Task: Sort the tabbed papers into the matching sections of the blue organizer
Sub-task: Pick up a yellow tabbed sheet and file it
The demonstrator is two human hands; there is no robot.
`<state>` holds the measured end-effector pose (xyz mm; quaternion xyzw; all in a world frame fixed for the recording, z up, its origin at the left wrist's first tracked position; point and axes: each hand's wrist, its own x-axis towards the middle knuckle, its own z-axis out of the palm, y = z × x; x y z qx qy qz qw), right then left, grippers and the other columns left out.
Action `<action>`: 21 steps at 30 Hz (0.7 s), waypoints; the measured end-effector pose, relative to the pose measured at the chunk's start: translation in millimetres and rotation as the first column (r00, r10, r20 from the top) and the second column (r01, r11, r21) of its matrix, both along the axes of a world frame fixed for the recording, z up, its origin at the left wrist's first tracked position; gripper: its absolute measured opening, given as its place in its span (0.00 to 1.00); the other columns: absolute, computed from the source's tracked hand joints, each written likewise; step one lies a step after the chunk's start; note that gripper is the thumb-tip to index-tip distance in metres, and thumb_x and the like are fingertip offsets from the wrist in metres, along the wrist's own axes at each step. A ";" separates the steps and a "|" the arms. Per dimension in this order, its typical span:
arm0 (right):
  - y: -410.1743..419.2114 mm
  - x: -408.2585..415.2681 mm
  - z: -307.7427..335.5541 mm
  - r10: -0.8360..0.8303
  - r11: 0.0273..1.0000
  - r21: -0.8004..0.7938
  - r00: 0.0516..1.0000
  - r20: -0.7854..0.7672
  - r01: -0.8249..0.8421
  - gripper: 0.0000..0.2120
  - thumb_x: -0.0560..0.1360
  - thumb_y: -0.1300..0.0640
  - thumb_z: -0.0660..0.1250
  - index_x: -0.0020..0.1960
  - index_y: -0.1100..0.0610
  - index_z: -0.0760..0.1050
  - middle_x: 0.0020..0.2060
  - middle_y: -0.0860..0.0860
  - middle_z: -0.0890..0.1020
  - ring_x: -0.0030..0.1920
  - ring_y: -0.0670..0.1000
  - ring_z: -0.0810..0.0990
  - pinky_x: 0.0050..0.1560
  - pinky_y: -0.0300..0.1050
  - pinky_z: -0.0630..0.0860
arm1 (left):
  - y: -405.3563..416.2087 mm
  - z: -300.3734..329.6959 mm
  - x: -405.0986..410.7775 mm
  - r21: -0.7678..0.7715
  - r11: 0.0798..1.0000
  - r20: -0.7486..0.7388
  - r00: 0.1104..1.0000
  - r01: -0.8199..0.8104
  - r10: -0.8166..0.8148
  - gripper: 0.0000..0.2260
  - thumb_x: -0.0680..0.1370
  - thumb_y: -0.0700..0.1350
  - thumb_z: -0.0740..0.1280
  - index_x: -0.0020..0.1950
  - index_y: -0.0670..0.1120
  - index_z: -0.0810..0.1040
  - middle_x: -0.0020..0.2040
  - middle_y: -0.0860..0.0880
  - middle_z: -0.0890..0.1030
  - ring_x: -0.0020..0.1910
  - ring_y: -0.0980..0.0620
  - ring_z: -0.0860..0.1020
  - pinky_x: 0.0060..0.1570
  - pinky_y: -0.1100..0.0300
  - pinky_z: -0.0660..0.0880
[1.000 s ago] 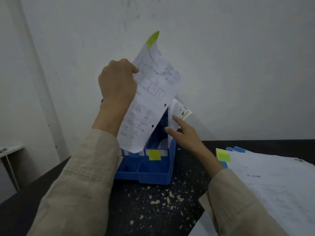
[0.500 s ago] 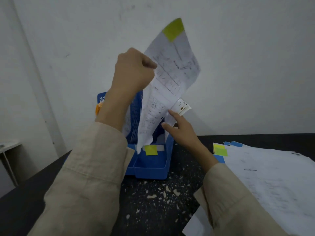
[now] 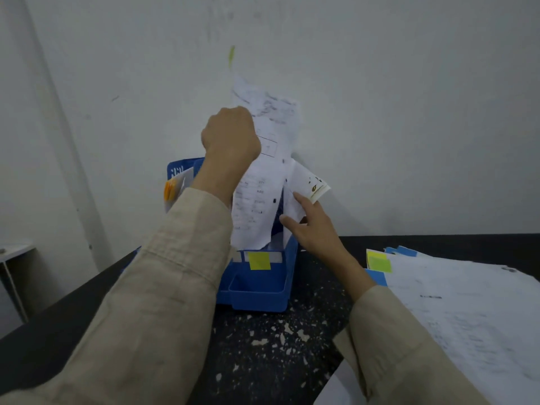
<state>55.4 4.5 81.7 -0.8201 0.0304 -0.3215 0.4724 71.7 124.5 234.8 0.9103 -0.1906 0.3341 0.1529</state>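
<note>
The left hand (image 3: pixel 230 135) is keeping its grip clamped on the green-tabbed sheet (image 3: pixel 264 171), now lowering its bottom edge into the blue organizer (image 3: pixel 257 287) behind the green label (image 3: pixel 259 261). The right hand (image 3: pixel 312 229), fingers apart, is still holding filed papers (image 3: pixel 309 185) aside. Filing looks nearly done; the stack (image 3: pixel 467 302) is waiting on the counter (image 3: pixel 277 346).

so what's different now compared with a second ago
The left hand, gripping the green-tabbed sheet, has swung it from a slant to nearly upright, its lower edge now dipping into the blue organizer above the green label. The right hand still holds back the papers already filed. The stack on the right is unmoved.
</note>
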 end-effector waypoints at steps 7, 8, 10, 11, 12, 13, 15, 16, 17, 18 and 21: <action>1.2 -0.7 0.4 0.021 0.998 0.051 1.000 0.007 -0.022 0.30 0.78 0.54 0.64 0.75 0.56 0.57 0.72 0.53 0.61 0.70 0.53 0.65 0.69 0.51 0.66 | 7.4 7.4 14.5 -0.082 0.995 -0.044 0.998 0.050 -0.054 0.11 0.76 0.33 0.59 0.58 0.35 0.72 0.59 0.36 0.74 0.58 0.38 0.73 0.47 0.54 0.69; 1.1 -0.7 0.4 0.022 0.999 0.044 1.000 0.010 -0.023 0.29 0.78 0.54 0.64 0.75 0.56 0.57 0.72 0.53 0.61 0.70 0.54 0.65 0.69 0.51 0.66 | 4.9 5.0 16.8 -0.102 0.988 -0.050 0.992 0.113 -0.118 0.11 0.76 0.33 0.59 0.58 0.36 0.72 0.57 0.37 0.74 0.57 0.39 0.73 0.47 0.55 0.69; 0.8 -0.5 0.2 0.015 0.999 0.029 1.000 0.008 -0.015 0.29 0.78 0.54 0.64 0.75 0.56 0.57 0.72 0.53 0.61 0.70 0.54 0.65 0.69 0.50 0.66 | -1.3 -2.3 21.7 -0.137 0.961 -0.062 0.966 0.241 -0.252 0.14 0.77 0.33 0.58 0.62 0.41 0.71 0.58 0.39 0.73 0.59 0.42 0.73 0.53 0.55 0.70; 0.5 -0.6 0.2 0.011 1.000 0.029 1.000 0.004 -0.011 0.29 0.78 0.54 0.64 0.75 0.56 0.57 0.72 0.53 0.61 0.69 0.54 0.65 0.68 0.49 0.66 | -5.0 -7.5 24.7 -0.151 0.944 -0.060 0.950 0.294 -0.306 0.16 0.77 0.33 0.58 0.64 0.43 0.68 0.62 0.39 0.72 0.59 0.45 0.72 0.56 0.57 0.68; 0.0 -0.3 0.2 0.009 1.000 0.030 1.000 0.005 -0.009 0.29 0.78 0.54 0.64 0.75 0.56 0.58 0.72 0.53 0.62 0.69 0.54 0.66 0.68 0.47 0.66 | -8.8 -13.6 28.2 -0.166 0.926 -0.055 0.935 0.339 -0.352 0.20 0.77 0.32 0.57 0.69 0.42 0.66 0.66 0.39 0.70 0.60 0.46 0.71 0.58 0.59 0.65; -0.7 0.0 0.0 0.008 1.000 0.026 1.000 0.009 -0.009 0.29 0.78 0.54 0.64 0.75 0.56 0.58 0.72 0.53 0.62 0.69 0.53 0.66 0.67 0.46 0.66 | -12.6 -20.9 32.4 -0.181 0.906 -0.048 0.917 0.382 -0.396 0.24 0.77 0.31 0.56 0.73 0.41 0.62 0.69 0.38 0.68 0.62 0.45 0.70 0.59 0.61 0.64; -2.3 0.2 0.0 0.003 1.000 0.008 1.000 0.008 -0.003 0.29 0.78 0.53 0.64 0.75 0.56 0.58 0.72 0.53 0.63 0.69 0.54 0.67 0.66 0.47 0.67 | -19.8 -40.0 42.0 -0.191 0.864 -0.041 0.876 0.466 -0.481 0.28 0.77 0.30 0.55 0.77 0.43 0.54 0.68 0.38 0.69 0.63 0.42 0.71 0.54 0.66 0.65; -3.2 0.5 0.5 -0.003 1.000 0.001 1.000 0.003 0.003 0.29 0.78 0.53 0.63 0.75 0.55 0.58 0.72 0.54 0.63 0.68 0.54 0.67 0.66 0.47 0.67 | -23.4 -51.0 46.9 -0.182 0.848 -0.054 0.856 0.498 -0.514 0.29 0.78 0.30 0.55 0.77 0.45 0.52 0.63 0.37 0.73 0.57 0.43 0.74 0.47 0.69 0.65; -3.8 0.4 1.1 -0.010 1.000 -0.004 1.000 -0.001 0.010 0.28 0.78 0.52 0.63 0.75 0.55 0.58 0.72 0.54 0.63 0.67 0.54 0.68 0.65 0.48 0.68 | -26.3 -62.2 50.9 -0.163 0.839 -0.079 0.841 0.519 -0.535 0.30 0.78 0.31 0.55 0.77 0.46 0.50 0.55 0.39 0.75 0.48 0.46 0.75 0.42 0.69 0.65; -4.5 1.0 1.0 -0.016 1.000 -0.006 1.000 -0.002 0.016 0.28 0.78 0.52 0.63 0.75 0.54 0.58 0.71 0.54 0.64 0.66 0.55 0.69 0.64 0.48 0.69 | -28.4 -74.2 54.0 -0.133 0.837 -0.114 0.831 0.531 -0.545 0.30 0.79 0.32 0.55 0.77 0.47 0.47 0.47 0.43 0.75 0.42 0.48 0.74 0.39 0.68 0.66; -5.1 0.9 1.8 -0.022 1.000 0.005 1.000 0.006 0.022 0.28 0.78 0.53 0.64 0.75 0.54 0.58 0.70 0.54 0.66 0.61 0.54 0.73 0.58 0.43 0.70 | -31.1 -106.5 61.4 -0.085 0.807 -0.204 0.783 0.584 -0.588 0.30 0.80 0.35 0.57 0.77 0.48 0.46 0.50 0.47 0.75 0.47 0.49 0.77 0.46 0.66 0.73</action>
